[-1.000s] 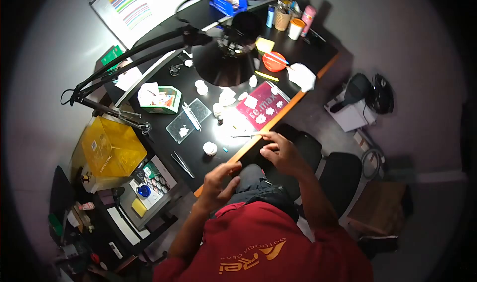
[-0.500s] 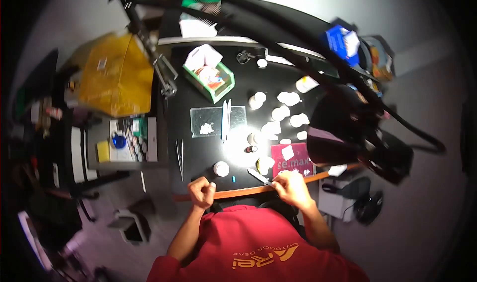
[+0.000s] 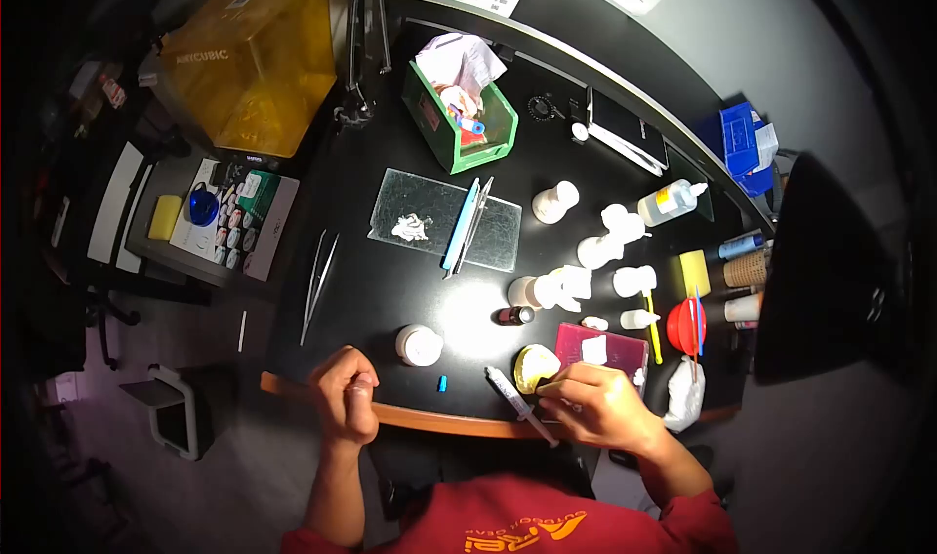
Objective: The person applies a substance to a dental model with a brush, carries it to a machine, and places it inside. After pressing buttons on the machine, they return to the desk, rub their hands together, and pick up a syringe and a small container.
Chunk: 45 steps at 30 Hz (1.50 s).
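Note:
My left hand [image 3: 346, 398] is curled into a fist at the table's front edge; whatever it may hold is hidden. A white jar [image 3: 419, 345] and a small blue cap [image 3: 442, 383] are to its right. My right hand [image 3: 603, 406] has its fingertips pinched together beside a yellow-and-white dental model [image 3: 536, 368]; I cannot make out what is between them. A syringe [image 3: 509, 395] lies left of these fingers, its plunger end sticking out past the table edge. Beyond the right hand is a dark red box [image 3: 625, 349], partly covered by the hand.
A glass plate [image 3: 498, 230] carries white paste and two slim tools. Tweezers [image 3: 318, 286] lie at the left. Several white bottles, a dark small bottle [image 3: 515, 316] and a red bowl [image 3: 687, 327] stand to the right. A green bin [image 3: 444, 129] is behind; a black lamp [image 3: 830, 271] looms far right.
My right hand's fingers have left the syringe's plunger end and are beside the dental model. My left hand stays curled. The view has shifted, so the lamp blocks less of the table.

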Available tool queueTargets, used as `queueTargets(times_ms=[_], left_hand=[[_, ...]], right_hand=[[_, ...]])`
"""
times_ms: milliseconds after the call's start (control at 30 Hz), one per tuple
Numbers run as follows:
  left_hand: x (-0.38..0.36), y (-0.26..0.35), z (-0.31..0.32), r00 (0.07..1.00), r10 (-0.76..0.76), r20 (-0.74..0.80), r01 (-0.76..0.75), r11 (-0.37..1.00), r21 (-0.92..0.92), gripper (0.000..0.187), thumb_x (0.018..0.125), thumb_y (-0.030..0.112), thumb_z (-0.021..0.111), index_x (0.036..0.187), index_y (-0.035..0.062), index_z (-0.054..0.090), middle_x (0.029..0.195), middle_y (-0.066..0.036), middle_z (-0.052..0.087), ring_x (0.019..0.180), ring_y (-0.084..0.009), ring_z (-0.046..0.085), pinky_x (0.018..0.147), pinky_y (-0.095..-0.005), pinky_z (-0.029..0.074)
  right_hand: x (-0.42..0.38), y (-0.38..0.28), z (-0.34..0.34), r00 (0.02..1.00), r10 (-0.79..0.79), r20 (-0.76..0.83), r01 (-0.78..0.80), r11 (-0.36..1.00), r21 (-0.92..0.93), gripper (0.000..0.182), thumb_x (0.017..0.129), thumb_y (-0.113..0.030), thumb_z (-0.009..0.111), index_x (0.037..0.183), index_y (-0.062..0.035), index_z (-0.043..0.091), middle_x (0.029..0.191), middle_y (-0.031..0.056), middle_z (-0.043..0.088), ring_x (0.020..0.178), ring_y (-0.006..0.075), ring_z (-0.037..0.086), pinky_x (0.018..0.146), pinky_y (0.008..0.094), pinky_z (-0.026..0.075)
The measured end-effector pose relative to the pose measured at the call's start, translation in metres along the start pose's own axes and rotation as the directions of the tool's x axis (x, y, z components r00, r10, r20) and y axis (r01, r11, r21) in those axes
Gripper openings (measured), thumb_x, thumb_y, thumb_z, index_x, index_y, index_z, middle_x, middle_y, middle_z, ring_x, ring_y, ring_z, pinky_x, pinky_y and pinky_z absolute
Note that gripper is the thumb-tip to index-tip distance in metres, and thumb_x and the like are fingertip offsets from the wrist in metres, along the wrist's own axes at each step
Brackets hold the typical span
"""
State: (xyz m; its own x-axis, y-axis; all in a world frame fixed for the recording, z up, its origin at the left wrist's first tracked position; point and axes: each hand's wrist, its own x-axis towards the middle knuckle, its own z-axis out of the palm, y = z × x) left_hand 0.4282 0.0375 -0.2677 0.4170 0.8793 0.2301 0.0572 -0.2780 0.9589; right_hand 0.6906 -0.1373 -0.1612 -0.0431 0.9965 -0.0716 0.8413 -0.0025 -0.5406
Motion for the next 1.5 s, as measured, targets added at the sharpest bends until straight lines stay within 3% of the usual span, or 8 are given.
queueTargets(times_ms=[367,467,700,900,967,1200,1300,1500], left_hand=[[-0.017,-0.018,0.005,0.981,0.196,0.008,-0.195,0.979,-0.067,0.020,0.079,-0.001,0.052,0.099,-0.0006,0.050,0.071,0.002,0.043,0.059,-0.0044,0.038,0.054,-0.0212,0.032],[-0.030,-0.019,0.011,0.907,0.348,-0.235,-0.390,0.907,-0.161,0.026,0.082,-0.001,0.055,0.107,0.0002,0.050,0.085,-0.001,0.044,0.073,-0.0059,0.041,0.063,-0.0192,0.035],[-0.086,0.005,0.051,0.850,0.421,-0.317,-0.434,0.900,0.034,0.010,0.082,0.003,0.057,0.091,0.0034,0.052,0.084,-0.003,0.048,0.070,-0.0080,0.042,0.063,-0.0218,0.035],[-0.085,0.037,0.101,0.795,0.581,-0.174,-0.537,0.807,0.245,0.017,0.069,0.000,0.065,0.084,0.0043,0.058,0.077,-0.008,0.057,0.065,-0.0200,0.051,0.055,-0.0284,0.040],[-0.081,0.022,0.103,0.788,0.594,-0.161,-0.545,0.795,0.265,0.014,0.075,-0.001,0.063,0.086,0.0026,0.055,0.081,-0.006,0.054,0.068,-0.0124,0.048,0.058,-0.0252,0.038],[-0.086,0.001,0.101,0.935,0.311,-0.170,-0.300,0.950,0.085,0.009,0.083,-0.001,0.064,0.088,0.0023,0.058,0.072,0.005,0.051,0.062,0.0001,0.040,0.056,-0.0168,0.032],[-0.086,0.004,0.103,0.962,0.212,-0.171,-0.216,0.976,-0.004,0.011,0.079,0.000,0.069,0.084,0.0022,0.060,0.068,0.003,0.054,0.059,-0.0033,0.047,0.053,-0.0199,0.036],[-0.081,0.008,0.101,0.955,0.256,-0.147,-0.234,0.960,0.152,0.009,0.078,0.004,0.070,0.077,0.0025,0.061,0.067,-0.001,0.058,0.056,-0.0065,0.051,0.053,-0.0223,0.039]], right_hand=[[-0.154,-0.020,0.066,0.892,-0.049,-0.449,0.063,0.998,0.018,0.017,0.072,-0.002,0.080,0.087,-0.0044,0.072,0.082,0.0082,0.067,0.071,0.0225,0.067,0.062,0.0313,0.054],[-0.201,-0.007,0.068,0.806,0.040,-0.590,-0.033,0.999,0.024,0.015,0.074,-0.001,0.079,0.088,-0.0029,0.073,0.082,0.0098,0.068,0.070,0.0224,0.068,0.062,0.0305,0.053],[-0.238,0.031,0.060,0.576,0.209,-0.790,-0.138,0.978,0.157,0.004,0.080,-0.001,0.073,0.084,-0.0007,0.072,0.076,0.0085,0.067,0.068,0.0150,0.064,0.059,0.0256,0.048],[-0.222,0.052,0.058,0.594,0.173,-0.785,-0.068,0.984,0.165,0.005,0.081,0.000,0.072,0.086,0.0001,0.072,0.077,0.0095,0.066,0.066,0.0146,0.064,0.057,0.0249,0.049],[-0.219,0.057,0.056,0.564,0.168,-0.808,-0.073,0.985,0.154,0.005,0.081,0.001,0.072,0.087,0.0001,0.072,0.077,0.0098,0.066,0.066,0.0151,0.064,0.057,0.0252,0.049],[-0.196,0.062,0.047,0.695,0.219,-0.684,-0.078,0.970,0.231,0.007,0.078,-0.001,0.073,0.085,-0.0005,0.072,0.078,0.0100,0.067,0.068,0.0188,0.065,0.059,0.0283,0.051],[-0.157,0.059,0.029,0.800,-0.003,-0.600,0.061,0.995,0.076,0.006,0.079,0.000,0.072,0.085,0.0000,0.071,0.076,0.0109,0.066,0.070,0.0191,0.066,0.061,0.0303,0.052],[-0.046,0.083,0.003,0.894,-0.025,-0.448,-0.043,0.989,-0.141,0.014,0.080,-0.012,0.069,0.087,0.0001,0.072,0.081,0.0167,0.068,0.082,0.0352,0.067,0.075,0.0427,0.053]])
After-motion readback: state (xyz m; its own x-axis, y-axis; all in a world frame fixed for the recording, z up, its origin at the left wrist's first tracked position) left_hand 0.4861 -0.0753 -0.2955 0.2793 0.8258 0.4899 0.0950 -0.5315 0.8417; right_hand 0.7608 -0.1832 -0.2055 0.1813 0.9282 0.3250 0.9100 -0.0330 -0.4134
